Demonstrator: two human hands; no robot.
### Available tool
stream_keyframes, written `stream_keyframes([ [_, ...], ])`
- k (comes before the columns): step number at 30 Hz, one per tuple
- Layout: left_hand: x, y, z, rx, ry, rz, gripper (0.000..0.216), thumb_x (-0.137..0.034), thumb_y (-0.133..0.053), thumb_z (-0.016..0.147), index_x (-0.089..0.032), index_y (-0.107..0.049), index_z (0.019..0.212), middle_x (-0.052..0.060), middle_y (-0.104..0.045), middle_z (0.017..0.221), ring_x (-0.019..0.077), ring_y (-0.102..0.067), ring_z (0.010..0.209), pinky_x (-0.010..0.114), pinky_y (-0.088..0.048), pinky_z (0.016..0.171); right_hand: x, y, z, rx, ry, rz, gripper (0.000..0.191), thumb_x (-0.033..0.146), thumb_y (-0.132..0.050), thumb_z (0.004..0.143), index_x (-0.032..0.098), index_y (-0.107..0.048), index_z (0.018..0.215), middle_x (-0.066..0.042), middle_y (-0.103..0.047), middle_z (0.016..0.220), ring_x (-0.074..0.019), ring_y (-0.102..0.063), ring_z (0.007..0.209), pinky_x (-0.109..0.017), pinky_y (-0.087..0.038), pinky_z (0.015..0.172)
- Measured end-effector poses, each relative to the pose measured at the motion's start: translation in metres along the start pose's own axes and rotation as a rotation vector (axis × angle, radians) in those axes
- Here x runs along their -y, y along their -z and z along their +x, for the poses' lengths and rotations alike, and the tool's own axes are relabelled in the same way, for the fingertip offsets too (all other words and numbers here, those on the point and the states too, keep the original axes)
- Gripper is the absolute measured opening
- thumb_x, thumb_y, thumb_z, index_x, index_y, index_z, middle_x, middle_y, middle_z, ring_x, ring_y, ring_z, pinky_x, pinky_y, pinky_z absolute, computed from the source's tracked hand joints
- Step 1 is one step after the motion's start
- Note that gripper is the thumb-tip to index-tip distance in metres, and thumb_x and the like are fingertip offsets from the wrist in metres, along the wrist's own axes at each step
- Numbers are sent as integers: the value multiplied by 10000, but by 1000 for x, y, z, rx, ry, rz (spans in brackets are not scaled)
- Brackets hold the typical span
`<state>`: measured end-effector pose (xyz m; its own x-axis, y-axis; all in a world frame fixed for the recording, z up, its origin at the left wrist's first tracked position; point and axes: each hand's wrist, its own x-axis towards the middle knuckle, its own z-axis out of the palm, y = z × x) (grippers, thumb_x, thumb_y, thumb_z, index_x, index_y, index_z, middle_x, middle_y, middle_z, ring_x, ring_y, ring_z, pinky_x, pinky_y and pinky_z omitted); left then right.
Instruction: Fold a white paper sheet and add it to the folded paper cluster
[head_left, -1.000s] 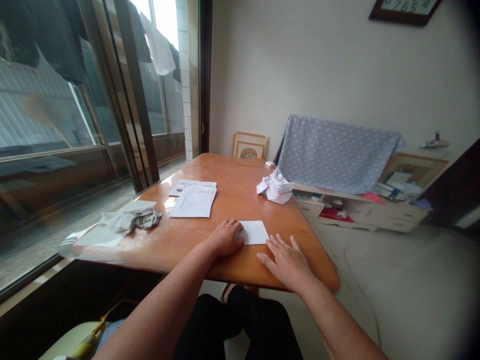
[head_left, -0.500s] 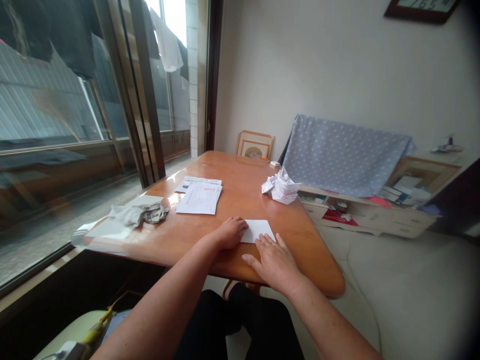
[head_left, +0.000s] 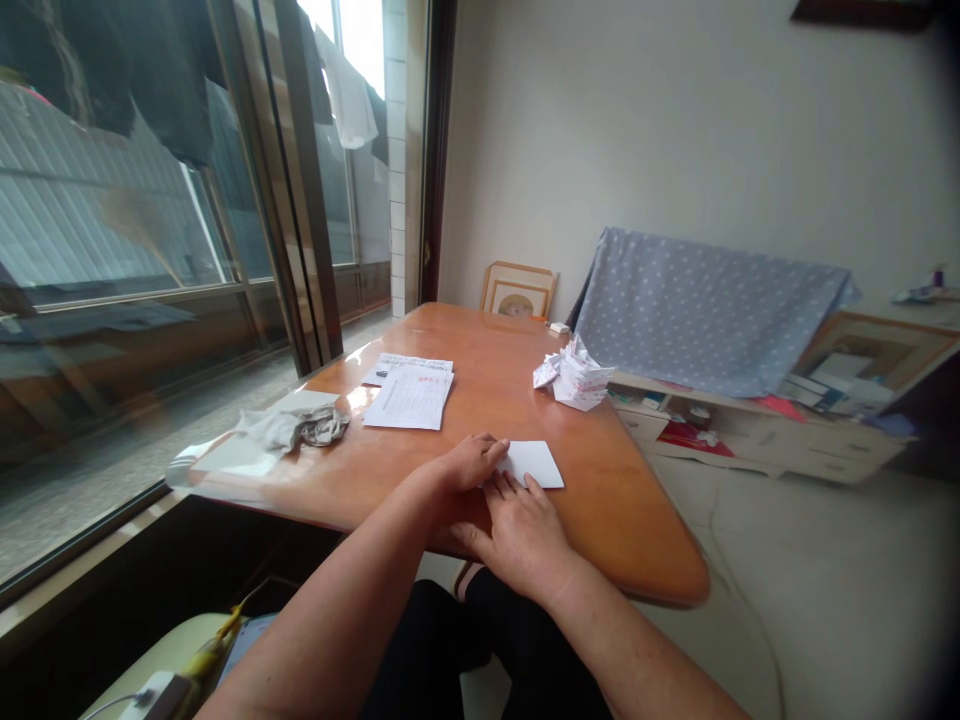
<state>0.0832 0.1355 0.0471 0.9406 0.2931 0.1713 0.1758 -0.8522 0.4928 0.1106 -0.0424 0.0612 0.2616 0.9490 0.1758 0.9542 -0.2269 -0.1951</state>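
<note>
A small white sheet of paper (head_left: 538, 463) lies flat near the front edge of the orange wooden table (head_left: 487, 370). My left hand (head_left: 466, 464) rests on the paper's left end, its fingers curled and pressed onto the edge. My right hand (head_left: 520, 527) lies just behind it at the table's front. Its fingers are stretched out flat and the tips touch the paper's near edge. The two hands touch each other.
Printed sheets (head_left: 410, 394) lie mid-table and a crumpled grey cloth (head_left: 298, 427) sits on the left. A folded paper pile (head_left: 574, 375) is near the right edge. Behind stand a framed picture (head_left: 518, 292) and a low cabinet (head_left: 757, 432) under a dotted blue cloth (head_left: 705, 310). A glass sliding door (head_left: 150, 250) runs along the left.
My right hand has slid left and forward until its fingertips reach the paper beside my left hand. My left hand's fingers have curled more at the paper's edge. The view has shifted slightly.
</note>
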Motion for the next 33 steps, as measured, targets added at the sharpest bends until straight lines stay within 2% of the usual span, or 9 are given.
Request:
stream_keyframes([
  [2, -2, 1, -1, -18, 56, -35, 538, -443, -227, 1036, -124, -661, 1058, 137, -703, 1102, 227, -660, 997, 318, -509, 923, 1, -1, -1, 6, 0, -6, 858, 714, -432, 908, 87, -432, 1494, -208, -464, 1512, -337, -335, 1452, -498, -117, 1212],
  [5, -6, 2, -2, -22, 92, -68, 547, -482, -251, 1024, -126, -666, 1038, 135, -711, 1090, 227, -665, 984, 316, -515, 912, 3, -3, -2, 22, -6, -5, 856, 697, -429, 916, 65, -428, 1494, -229, -471, 1499, -351, -364, 1432, -510, -120, 1206],
  [11, -8, 0, -2, -24, 105, -78, 514, -452, -261, 1022, -118, -652, 1029, 140, -713, 1052, 225, -671, 955, 319, -515, 901, 8, -6, -5, 39, -11, 1, 852, 671, -471, 904, 64, -424, 1500, -228, -424, 1533, -383, -326, 1445, -524, -99, 1203],
  [14, -6, -2, -2, -26, 96, -61, 475, -431, -281, 1021, -128, -648, 1014, 133, -707, 1051, 220, -664, 949, 322, -513, 904, 12, -4, -5, 17, 14, 27, 896, 719, -471, 879, 75, -428, 1499, -223, -434, 1528, -391, -329, 1439, -529, -108, 1200],
  [19, -5, -3, -4, -7, 40, -15, 374, -357, -346, 1003, -151, -657, 984, 112, -701, 1058, 217, -639, 963, 333, -507, 926, 11, 2, -4, 2, 22, 46, 862, 708, -462, 894, 112, -414, 1515, -188, -400, 1560, -367, -331, 1442, -517, -135, 1198],
  [23, -4, -2, -5, 17, -37, 15, 358, -296, -347, 996, -149, -673, 963, 109, -687, 1112, 221, -608, 1038, 346, -469, 1002, 3, 4, -6, -11, 21, 45, 849, 723, -414, 910, 155, -376, 1540, -162, -369, 1584, -334, -307, 1465, -501, -144, 1201],
  [26, -3, -3, -6, 23, -72, 25, 338, -263, -363, 980, -160, -685, 988, 99, -685, 1114, 228, -584, 1102, 352, -433, 1051, -8, 5, -10, 15, -17, 30, 840, 739, -363, 918, 140, -445, 1500, -176, -434, 1543, -338, -370, 1432, -502, -152, 1201],
  [29, -3, -5, -8, 14, -65, 32, 286, -231, -470, 908, -177, -671, 1103, 92, -658, 1187, 233, -578, 1131, 350, -429, 1060, -23, 7, -15, 41, -59, -26, 849, 742, -324, 925, 103, -512, 1451, -199, -476, 1506, -354, -367, 1433, -509, -145, 1202],
  [33, -3, -5, -12, 14, -43, 47, 410, -270, -621, 796, -181, -635, 1196, 101, -614, 1261, 255, -571, 1156, 352, -434, 1062, -45, 12, -24, 47, -108, -95, 854, 731, -283, 939, 84, -522, 1442, -206, -450, 1521, -349, -336, 1454, -507, -150, 1201],
])
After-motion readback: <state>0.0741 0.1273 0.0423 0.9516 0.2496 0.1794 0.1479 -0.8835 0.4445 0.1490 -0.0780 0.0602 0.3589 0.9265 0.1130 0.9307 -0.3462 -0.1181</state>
